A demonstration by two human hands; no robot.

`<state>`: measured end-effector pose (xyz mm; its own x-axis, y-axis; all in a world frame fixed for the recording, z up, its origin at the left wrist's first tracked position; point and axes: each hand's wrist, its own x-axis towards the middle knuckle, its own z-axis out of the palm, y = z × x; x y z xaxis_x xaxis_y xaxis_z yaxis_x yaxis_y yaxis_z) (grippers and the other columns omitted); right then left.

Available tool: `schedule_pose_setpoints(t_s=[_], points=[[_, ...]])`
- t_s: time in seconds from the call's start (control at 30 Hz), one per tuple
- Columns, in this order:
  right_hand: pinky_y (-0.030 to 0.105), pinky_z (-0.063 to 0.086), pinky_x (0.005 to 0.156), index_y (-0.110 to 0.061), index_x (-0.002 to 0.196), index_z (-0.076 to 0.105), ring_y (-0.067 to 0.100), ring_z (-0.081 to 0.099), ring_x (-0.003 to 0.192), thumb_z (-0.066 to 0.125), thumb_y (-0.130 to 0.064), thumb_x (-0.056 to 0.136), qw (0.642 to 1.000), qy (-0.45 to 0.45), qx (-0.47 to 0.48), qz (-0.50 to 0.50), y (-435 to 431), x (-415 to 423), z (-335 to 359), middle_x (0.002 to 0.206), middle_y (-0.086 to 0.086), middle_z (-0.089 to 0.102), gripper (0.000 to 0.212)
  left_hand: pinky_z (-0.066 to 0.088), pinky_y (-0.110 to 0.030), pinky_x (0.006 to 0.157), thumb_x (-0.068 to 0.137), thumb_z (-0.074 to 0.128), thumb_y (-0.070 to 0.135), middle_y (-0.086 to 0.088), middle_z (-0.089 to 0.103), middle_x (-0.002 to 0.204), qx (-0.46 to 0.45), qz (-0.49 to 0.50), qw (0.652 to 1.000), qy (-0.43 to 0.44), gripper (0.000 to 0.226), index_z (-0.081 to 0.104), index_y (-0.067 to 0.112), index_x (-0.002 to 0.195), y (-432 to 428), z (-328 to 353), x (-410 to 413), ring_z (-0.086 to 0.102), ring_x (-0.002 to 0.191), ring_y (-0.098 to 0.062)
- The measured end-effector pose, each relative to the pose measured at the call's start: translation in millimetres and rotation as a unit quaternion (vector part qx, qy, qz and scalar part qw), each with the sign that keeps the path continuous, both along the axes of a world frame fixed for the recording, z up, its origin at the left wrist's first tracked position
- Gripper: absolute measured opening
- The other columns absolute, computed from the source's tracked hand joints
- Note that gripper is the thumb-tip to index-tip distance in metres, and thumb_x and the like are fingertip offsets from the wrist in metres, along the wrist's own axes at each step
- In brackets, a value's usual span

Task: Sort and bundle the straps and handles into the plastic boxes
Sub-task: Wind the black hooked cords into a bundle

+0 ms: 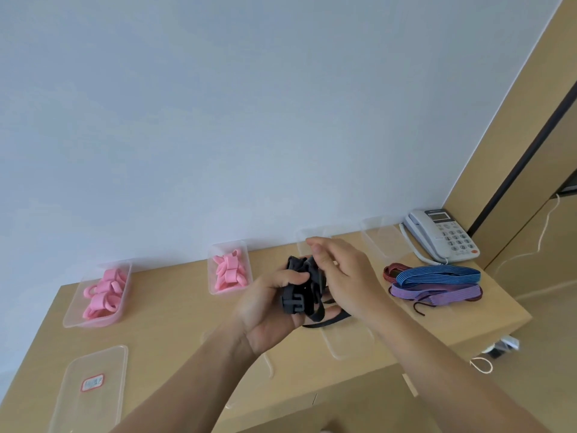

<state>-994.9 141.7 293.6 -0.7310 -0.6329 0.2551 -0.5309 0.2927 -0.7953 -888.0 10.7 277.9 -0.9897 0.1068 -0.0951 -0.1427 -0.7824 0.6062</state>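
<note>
Black strap bundle, folded webbing with a dark buckle, left of the telephone: gripped in left hand, top end pinched by right hand. Long axis near upright, loose tail trailing down-right.

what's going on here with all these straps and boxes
A person is bundling black straps: the left hand grips the bunch above the table while the right hand pinches at its top. Pink handles already sit in two plastic boxes on the left. Blue and purple striped straps lie loose by the phone, not yet boxed.
</note>
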Motion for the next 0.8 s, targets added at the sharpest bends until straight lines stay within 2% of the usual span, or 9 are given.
schedule_pose_setpoints(t_s=[0.1, 0.23, 0.33, 0.43, 0.53, 0.6, 0.63, 0.7, 0.8], points=[[0.020, 0.045, 0.087, -0.023, 0.121, 0.070, 0.003, 0.061, 0.098, 0.051, -0.037, 0.104, 1.000, 0.013, 0.008, -0.001, -13.6, -13.2, -6.0, 0.104, -0.011, 0.065, 0.029, 0.051, -0.058, 0.102, 0.095, 0.064, 0.002, -0.024, 0.068, 0.124, 0.016, -0.002, 1.000, 0.013, 0.035, 0.066, 0.000, 0.130, -8.9, -10.6, -12.5, 0.066, 0.116, -0.044], [0.023, 0.056, 0.082, -0.029, 0.130, 0.065, 0.005, 0.066, 0.094, 0.060, -0.043, 0.098, 0.998, -0.050, 0.030, 0.013, -28.7, -46.4, -14.6, 0.112, -0.009, 0.067, 0.036, 0.060, -0.040, 0.081, 0.088, 0.077, 0.004, -0.014, 0.073, 0.112, -0.040, 0.025, 0.999, -0.018, 0.032, 0.075, 0.009, 0.119, -22.2, -19.4, -39.3, 0.072, 0.101, -0.033], [0.001, 0.044, 0.076, -0.039, 0.140, 0.056, -0.013, 0.062, 0.096, 0.054, -0.048, 0.100, 0.988, -0.143, 0.042, 0.031, -40.7, -76.3, -25.1, 0.115, -0.019, 0.065, 0.041, 0.056, -0.034, 0.067, 0.081, 0.075, -0.004, -0.014, 0.066, 0.100, -0.076, 0.079, 0.990, -0.089, 0.037, 0.072, 0.007, 0.115, -28.9, -26.3, -66.2, 0.068, 0.083, -0.029], [-0.004, 0.038, 0.073, -0.040, 0.141, 0.054, -0.033, 0.048, 0.093, 0.051, -0.052, 0.100, 0.981, -0.191, 0.034, 0.011, -49.8, -101.0, -45.0, 0.115, -0.025, 0.060, 0.043, 0.049, -0.037, 0.062, 0.075, 0.071, -0.002, -0.014, 0.057, 0.094, -0.208, 0.162, 0.951, -0.164, 0.049, 0.057, 0.001, 0.122, -34.1, -38.0, -97.9, 0.060, 0.073, -0.027], [0.004, 0.042, 0.073, -0.033, 0.135, 0.060, -0.022, 0.054, 0.097, 0.059, -0.043, 0.098, 0.983, -0.177, 0.048, -0.021, -56.2, -119.1, -73.8, 0.123, -0.020, 0.059, 0.038, 0.045, -0.036, 0.056, 0.080, 0.069, -0.003, -0.011, 0.053, 0.089, -0.304, 0.213, 0.902, -0.220, 0.041, 0.050, 0.010, 0.113, -39.4, -54.3, -127.6, 0.052, 0.062, -0.024], [0.010, 0.047, 0.077, -0.033, 0.128, 0.066, -0.009, 0.061, 0.093, 0.061, -0.035, 0.098, 0.981, -0.187, 0.053, -0.021, -59.1, -130.7, -92.0, 0.119, -0.013, 0.064, 0.030, 0.047, -0.033, 0.054, 0.083, 0.067, -0.004, -0.010, 0.055, 0.090, -0.338, 0.220, 0.882, -0.243, 0.043, 0.049, 0.013, 0.117, -41.5, -66.4, -146.2, 0.051, 0.056, -0.021], [0.019, 0.053, 0.078, -0.037, 0.125, 0.068, -0.003, 0.063, 0.088, 0.060, -0.030, 0.100, 0.976, -0.215, 0.045, -0.009, -60.3, -136.8, -99.7, 0.112, -0.009, 0.069, 0.028, 0.047, -0.032, 0.054, 0.082, 0.067, -0.004, -0.010, 0.056, 0.090, -0.343, 0.223, 0.877, -0.251, 0.046, 0.049, 0.013, 0.120, -42.2, -71.3, -155.4, 0.052, 0.055, -0.019], [0.035, 0.055, 0.072, -0.053, 0.115, 0.069, 0.005, 0.062, 0.074, 0.053, -0.022, 0.103, 0.961, -0.275, 0.031, 0.024, -62.1, -148.7, -110.1, 0.091, 0.000, 0.072, 0.036, 0.047, -0.034, 0.054, 0.079, 0.066, -0.006, -0.009, 0.058, 0.085, -0.336, 0.222, 0.878, -0.258, 0.046, 0.050, 0.012, 0.118, -43.4, -79.0, -174.3, 0.054, 0.056, -0.018], [0.032, 0.054, 0.067, -0.050, 0.110, 0.071, 0.013, 0.061, 0.075, 0.047, -0.020, 0.106, 0.933, -0.355, 0.034, 0.048, -61.3, -173.3, -120.8, 0.090, 0.003, 0.071, 0.038, 0.045, -0.035, 0.053, 0.074, 0.065, -0.006, -0.014, 0.056, 0.087, -0.281, 0.210, 0.896, -0.273, 0.047, 0.050, 0.010, 0.115, -46.1, -90.6, -202.3, 0.056, 0.061, -0.021]])
